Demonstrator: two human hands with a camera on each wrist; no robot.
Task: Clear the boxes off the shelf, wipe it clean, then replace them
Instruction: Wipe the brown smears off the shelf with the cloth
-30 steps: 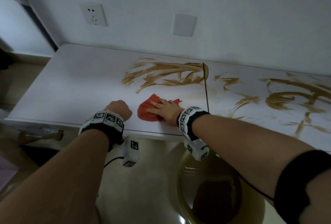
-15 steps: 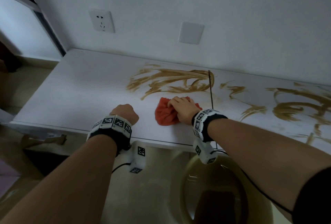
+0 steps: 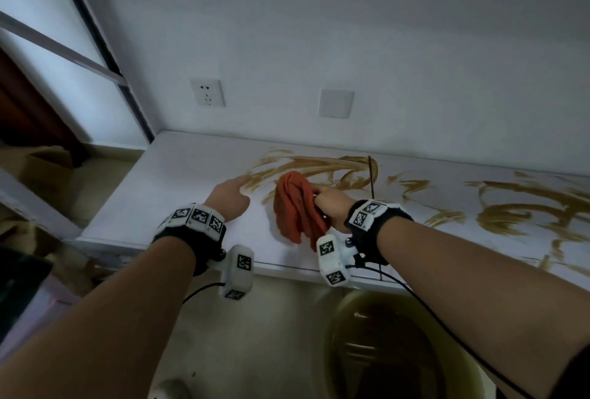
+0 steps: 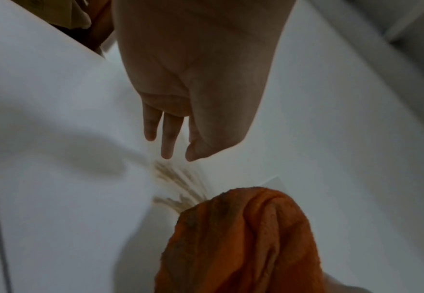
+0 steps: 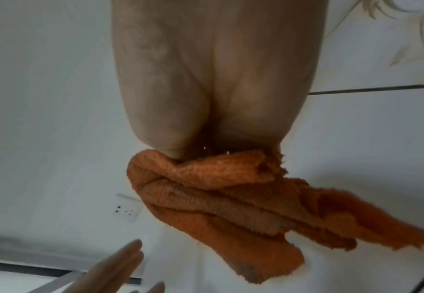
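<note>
The orange cloth (image 3: 298, 208) hangs from the right hand (image 3: 330, 205), whose grip is clamped on a bunched fold near its top, just above the white shelf (image 3: 178, 194). From the right wrist view the thumb and palm close on the gathered cloth (image 5: 221, 198) while loose tails trail away below. I judge it light, soft and limp: it has no stiffness, so it takes whatever shape the hold gives it, and a pinch at one edge lets the rest dangle. It looks like terry and may be damp, with brownish soiling on the folds in the left wrist view (image 4: 238, 237). For wiping, the better hold is probably a flat palm over a wadded pad, not a pinch at the top.

As it hangs, its long axis runs roughly vertical, from the bunched top at the fingers down to the ragged free ends near the front edge of the shelf.

The left hand (image 3: 228, 199) holds nothing; its fingers (image 4: 167, 136) are straight and apart from the cloth, reaching toward the left end of the brown smears (image 3: 319, 168), which run along the far side of the shelf and on to the right. No boxes stand on the shelf in view.
</note>
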